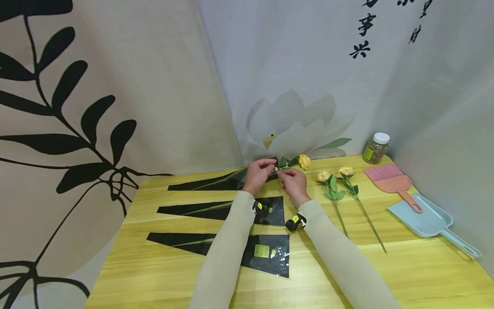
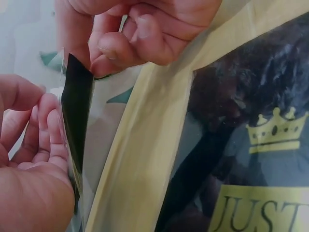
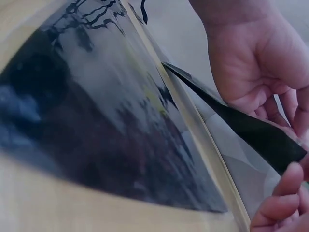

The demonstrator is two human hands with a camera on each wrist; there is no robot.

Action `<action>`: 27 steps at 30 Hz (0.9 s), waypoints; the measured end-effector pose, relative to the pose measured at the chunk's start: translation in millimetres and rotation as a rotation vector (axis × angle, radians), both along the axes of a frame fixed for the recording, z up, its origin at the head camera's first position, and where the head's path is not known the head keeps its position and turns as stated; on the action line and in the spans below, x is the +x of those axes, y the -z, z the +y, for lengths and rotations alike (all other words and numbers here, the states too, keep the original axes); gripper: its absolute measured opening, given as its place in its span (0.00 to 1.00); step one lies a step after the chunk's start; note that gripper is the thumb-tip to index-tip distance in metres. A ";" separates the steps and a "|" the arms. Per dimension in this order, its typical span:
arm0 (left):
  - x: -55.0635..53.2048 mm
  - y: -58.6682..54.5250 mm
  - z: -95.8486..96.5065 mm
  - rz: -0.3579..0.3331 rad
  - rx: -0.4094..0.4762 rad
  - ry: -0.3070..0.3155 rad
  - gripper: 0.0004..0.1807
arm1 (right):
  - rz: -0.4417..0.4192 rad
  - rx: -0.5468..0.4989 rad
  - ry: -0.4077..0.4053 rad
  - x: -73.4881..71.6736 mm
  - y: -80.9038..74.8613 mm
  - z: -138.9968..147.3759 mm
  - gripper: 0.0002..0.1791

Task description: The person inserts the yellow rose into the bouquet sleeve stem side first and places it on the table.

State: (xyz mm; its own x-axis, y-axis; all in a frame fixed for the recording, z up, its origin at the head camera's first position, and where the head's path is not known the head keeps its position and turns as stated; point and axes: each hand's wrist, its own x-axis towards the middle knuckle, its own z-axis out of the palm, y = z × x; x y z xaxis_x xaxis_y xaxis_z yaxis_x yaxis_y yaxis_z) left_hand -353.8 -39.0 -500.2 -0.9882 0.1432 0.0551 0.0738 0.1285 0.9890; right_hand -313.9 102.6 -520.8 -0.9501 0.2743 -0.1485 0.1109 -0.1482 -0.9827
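Near sleeve [image 1: 266, 262]: flat, wide end rightward, perhaps for easy filling.
Middle sleeve [image 1: 277, 216]: laid alike.
Loose roses [image 1: 346, 172]: two, right, probably within reach.
My hands: left [image 1: 260, 172] and right [image 1: 295, 183], fingers curled, pinch the far sleeve [image 1: 221, 184] by its mouth, seemingly parting it.
Third rose [image 1: 304, 162]: bloom just beyond.

The person wears long, plain, pale cream sleeves, with the left sleeve [image 1: 223, 253] and the right sleeve [image 1: 343, 253] both reaching the wrist. A small black left wrist camera [image 1: 262, 209] and a similar right wrist camera [image 1: 295, 223] each bear a bright yellow patch. The left hand [image 1: 257, 175] and right hand [image 1: 296, 185] are bare.
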 end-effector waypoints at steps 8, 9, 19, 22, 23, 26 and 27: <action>-3.9 4.4 -0.1 -0.002 -0.023 -0.020 0.11 | 0.032 -0.108 0.095 0.6 -0.8 2.7 0.13; -4.5 4.6 -0.7 -0.002 -0.015 -0.023 0.11 | 0.036 -0.114 0.112 0.4 -0.9 3.3 0.14; -5.6 4.8 -3.9 -0.015 -0.006 0.000 0.11 | 0.012 -0.278 0.220 0.1 -2.6 10.0 0.13; -6.8 5.3 -3.7 -0.025 -0.021 0.000 0.11 | -0.010 -0.297 0.216 -1.6 -1.8 11.0 0.13; -7.2 5.4 -3.4 -0.029 -0.025 0.000 0.11 | -0.013 -0.298 0.215 -1.8 -1.7 11.0 0.13; -7.2 4.2 -2.6 -0.040 -0.041 0.002 0.11 | -0.016 -0.299 0.211 -2.0 -1.9 10.7 0.13; -7.0 3.6 -2.3 -0.042 -0.045 0.001 0.11 | -0.015 -0.298 0.209 -2.1 -1.8 10.6 0.13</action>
